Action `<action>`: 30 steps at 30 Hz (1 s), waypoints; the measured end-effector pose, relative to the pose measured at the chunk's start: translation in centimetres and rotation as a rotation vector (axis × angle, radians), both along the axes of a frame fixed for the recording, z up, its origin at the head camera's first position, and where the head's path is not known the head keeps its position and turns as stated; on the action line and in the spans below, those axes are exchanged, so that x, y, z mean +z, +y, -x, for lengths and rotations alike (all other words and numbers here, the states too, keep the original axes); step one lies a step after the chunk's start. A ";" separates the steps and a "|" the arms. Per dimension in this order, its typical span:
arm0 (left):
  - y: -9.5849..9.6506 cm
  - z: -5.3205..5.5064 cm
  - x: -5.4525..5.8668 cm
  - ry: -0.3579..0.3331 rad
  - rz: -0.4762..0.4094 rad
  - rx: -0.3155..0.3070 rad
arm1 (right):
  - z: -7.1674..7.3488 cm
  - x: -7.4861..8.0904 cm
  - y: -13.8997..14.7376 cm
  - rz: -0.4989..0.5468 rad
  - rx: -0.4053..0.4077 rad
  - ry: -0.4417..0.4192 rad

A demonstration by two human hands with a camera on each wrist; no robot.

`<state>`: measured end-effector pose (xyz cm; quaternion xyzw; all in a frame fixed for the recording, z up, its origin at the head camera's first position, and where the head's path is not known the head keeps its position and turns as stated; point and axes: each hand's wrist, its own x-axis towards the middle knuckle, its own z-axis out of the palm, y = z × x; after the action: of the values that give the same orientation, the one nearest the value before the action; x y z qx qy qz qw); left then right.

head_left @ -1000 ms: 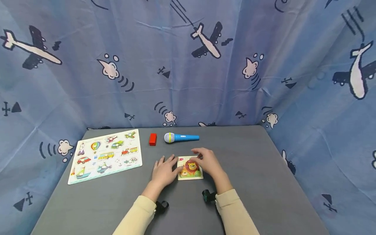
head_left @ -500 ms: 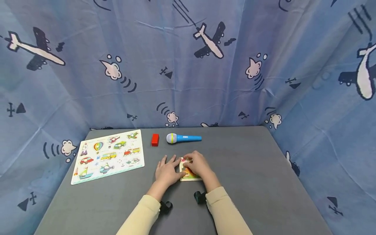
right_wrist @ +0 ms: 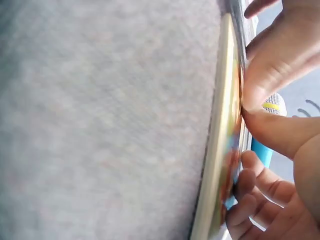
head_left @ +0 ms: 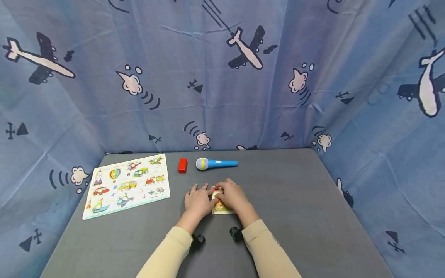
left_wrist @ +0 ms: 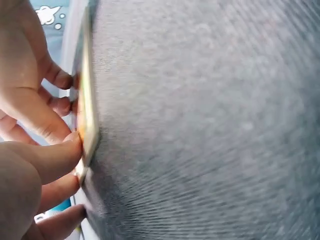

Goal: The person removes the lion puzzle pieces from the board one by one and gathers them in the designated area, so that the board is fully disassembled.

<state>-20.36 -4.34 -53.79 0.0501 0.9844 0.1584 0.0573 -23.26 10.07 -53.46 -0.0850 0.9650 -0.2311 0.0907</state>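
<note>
A small square lion puzzle point(head_left: 220, 208) with a pale rim lies flat on the grey table between the hands. My left hand point(head_left: 198, 201) is spread at its left side. In the left wrist view the left thumb point(left_wrist: 65, 155) touches the puzzle's face near the edge. My right hand point(head_left: 233, 195) covers much of the picture from the right, its fingers bent and their tips on the face. In the right wrist view a gap shows between the right thumb point(right_wrist: 270, 131) and the right fingers point(right_wrist: 250, 185). The part under the right palm is hidden.
Behind the hands lies a blue toy microphone point(head_left: 217, 163), with a red block point(head_left: 182, 165) to its left. A large vehicle peg board point(head_left: 126, 186) occupies the table's left side. A patterned blue curtain point(head_left: 215, 77) hangs along the table's far edge.
My right hand has moved left across the puzzle, and its fingertips have come down on the face, covering most of the lion. The left hand has hardly moved.
</note>
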 end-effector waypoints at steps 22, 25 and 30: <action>1.0 0.4 0.8 -0.014 -0.004 0.073 | -0.1 -0.5 -0.2 0.264 -0.213 -0.020; 1.0 0.5 0.7 -0.012 -0.007 0.082 | -0.1 -0.3 -0.2 0.330 -0.249 -0.004; 0.8 0.5 0.5 -0.007 0.003 0.085 | -0.1 0.1 0.1 0.419 -0.244 -0.018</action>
<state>-20.84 -3.58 -53.29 0.0074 0.9857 0.1597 0.0542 -23.19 10.12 -53.40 0.0174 0.8982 -0.4364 0.0509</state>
